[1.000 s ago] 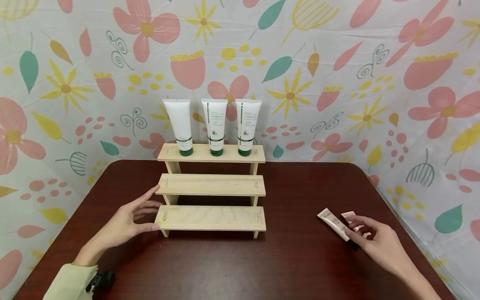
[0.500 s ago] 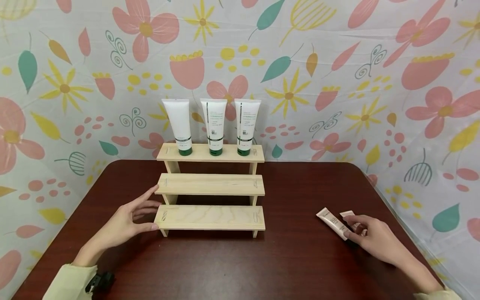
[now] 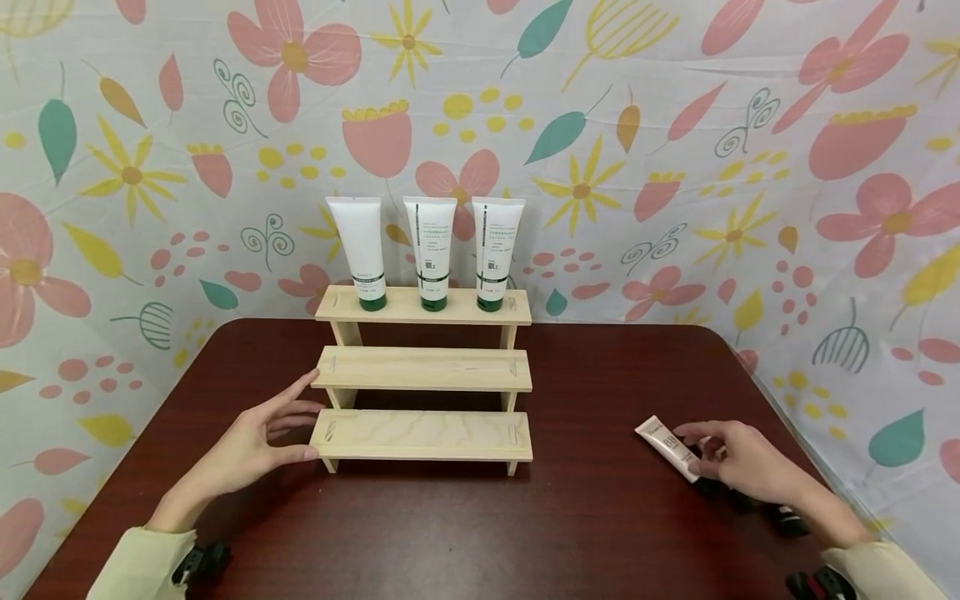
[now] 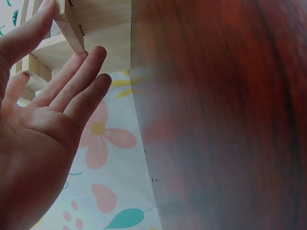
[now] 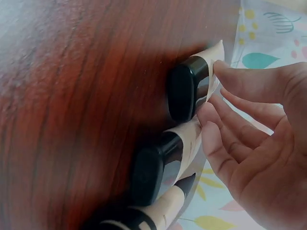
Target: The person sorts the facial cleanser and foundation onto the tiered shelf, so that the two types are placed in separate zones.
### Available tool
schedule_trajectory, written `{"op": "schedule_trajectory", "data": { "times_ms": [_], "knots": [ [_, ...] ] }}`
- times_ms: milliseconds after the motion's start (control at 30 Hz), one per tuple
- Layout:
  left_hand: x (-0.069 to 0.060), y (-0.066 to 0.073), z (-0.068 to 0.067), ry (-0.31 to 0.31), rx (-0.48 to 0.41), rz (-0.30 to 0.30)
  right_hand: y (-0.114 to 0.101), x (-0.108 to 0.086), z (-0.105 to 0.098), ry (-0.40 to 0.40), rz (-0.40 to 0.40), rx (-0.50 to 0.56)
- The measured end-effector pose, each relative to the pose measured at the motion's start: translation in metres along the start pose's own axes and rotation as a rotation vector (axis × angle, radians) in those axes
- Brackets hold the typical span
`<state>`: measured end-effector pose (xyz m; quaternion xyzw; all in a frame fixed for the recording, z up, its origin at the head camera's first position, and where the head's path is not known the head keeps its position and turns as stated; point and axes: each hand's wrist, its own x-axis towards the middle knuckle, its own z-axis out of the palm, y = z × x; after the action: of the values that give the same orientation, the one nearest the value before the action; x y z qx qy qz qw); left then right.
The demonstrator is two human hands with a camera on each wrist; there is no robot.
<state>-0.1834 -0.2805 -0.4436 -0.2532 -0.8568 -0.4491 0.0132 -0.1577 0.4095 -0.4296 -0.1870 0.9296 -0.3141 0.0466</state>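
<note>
By red-brown table's right edge [image 3: 753, 400], we're likely grasping; right hand [image 3: 750, 462] half-curled at beige plastic tube [image 3: 664, 444], hold unclear; pinch needed; left hand [image 3: 247, 443] splayed, empty.

Shiny dark reddish desk [image 3: 585, 517], pretty loud pale floral backdrop [image 3: 510, 158] right behind it, big pink blooms [image 3: 897, 222], spiky yellow flowers [image 3: 581, 192], some teal leaves [image 3: 57, 137]

Matt wood rack [image 3: 422, 435], glossy wood-grain worktop [image 3: 450, 533]
Beige tube [image 3: 666, 446] and black cap [image 5: 181, 93] look smooth plastic; backdrop [image 3: 675, 50], creased cloth.
</note>
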Motion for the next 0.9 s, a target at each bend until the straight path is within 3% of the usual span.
{"op": "schedule_trajectory", "data": {
  "times_ms": [267, 500, 900],
  "knots": [
    [-0.001, 0.001, 0.0, 0.0, -0.002, 0.008, -0.005, 0.006, 0.014, 0.009, -0.005, 0.063],
    [-0.001, 0.001, -0.001, -0.001, 0.002, 0.004, -0.013, 0.008, 0.025, -0.039, 0.005, 0.188],
    [0.0, 0.002, -0.001, -0.001, 0.004, -0.007, -0.016, 0.013, 0.027, -0.062, -0.002, 0.228]
  ]
}}
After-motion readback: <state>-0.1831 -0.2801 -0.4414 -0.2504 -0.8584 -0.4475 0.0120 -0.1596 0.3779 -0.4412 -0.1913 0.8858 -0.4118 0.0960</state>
